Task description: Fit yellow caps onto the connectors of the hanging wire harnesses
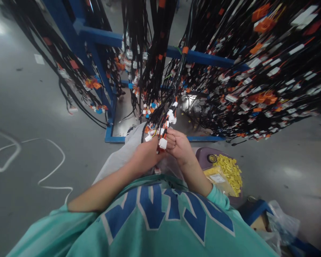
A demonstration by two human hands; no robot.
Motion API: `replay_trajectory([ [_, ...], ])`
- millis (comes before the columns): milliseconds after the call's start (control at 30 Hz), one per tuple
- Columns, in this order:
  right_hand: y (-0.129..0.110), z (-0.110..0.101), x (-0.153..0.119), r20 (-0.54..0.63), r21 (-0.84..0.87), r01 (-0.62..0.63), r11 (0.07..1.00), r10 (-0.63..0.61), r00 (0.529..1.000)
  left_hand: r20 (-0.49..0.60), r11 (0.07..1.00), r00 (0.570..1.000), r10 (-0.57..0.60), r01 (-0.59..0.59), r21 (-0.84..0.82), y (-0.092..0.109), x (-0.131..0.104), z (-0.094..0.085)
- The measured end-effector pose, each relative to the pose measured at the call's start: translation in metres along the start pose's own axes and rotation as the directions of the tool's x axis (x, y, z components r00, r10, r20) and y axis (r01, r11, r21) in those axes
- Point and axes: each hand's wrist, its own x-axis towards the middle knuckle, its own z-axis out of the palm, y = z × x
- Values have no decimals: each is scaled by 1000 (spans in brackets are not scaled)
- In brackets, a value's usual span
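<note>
- While our left grip (pixel 147 152) is clamped on the cable bundle (pixel 162 113), our right grip (pixel 174 140) curls against it; closure: cannot tell.
- Yellow pieces (pixel 232 170): in purple tub (pixel 200 155), our right.

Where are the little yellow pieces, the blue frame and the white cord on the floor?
Yellow pieces (pixel 232 170): head view, middle of the pile.
Blue frame (pixel 105 37): head view, upper crossbar.
White cord (pixel 59 150): head view, its looping middle stretch.

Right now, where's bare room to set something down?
Floor between the white cord and blue rack; more right of the yellow pieces. Crowded: rack's right side, thick with hanging cables, and around left hand and right hand, on a wire bundle.
</note>
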Motion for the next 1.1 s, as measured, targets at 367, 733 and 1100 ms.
replay_trajectory([
  [367,0,-15,0,69,-115,141,983,-134,989,46,981,998,51,-41,-190,-6,6,-13],
  [733,-11,-50,-10,38,-146,231,962,-227,973,374,421,925,75,311,-852,-15,11,-21],
  [1100,-14,-48,-31,61,-100,104,990,-98,993,403,239,906,132,365,-900,-20,19,-15],
])
